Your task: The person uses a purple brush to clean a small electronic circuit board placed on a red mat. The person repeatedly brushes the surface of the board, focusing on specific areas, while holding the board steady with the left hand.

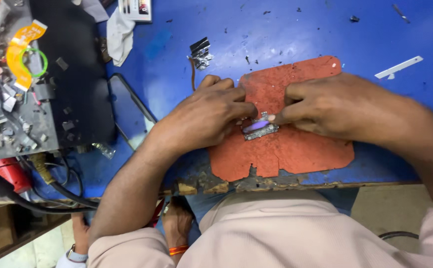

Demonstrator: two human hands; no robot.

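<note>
Head view, nearest me, showed my pale pink shirt [296,233] and the chipped front edge of the blue worktop [296,30]. Just beyond lay a worn red mat [301,149], and on it a small silvery metal component [259,127] sat between my hands. My left hand [204,116] was curled, fingertips pinching the part's left end; my right hand [335,106] pressed its fingertips on the right end, so both held it. Farther left I saw a dark phone screen panel [129,111] beside a black cluttered box [72,69]. Beyond lay crumpled foil scraps [201,53], a white cloth [119,34] and a white strip [399,67].
</note>
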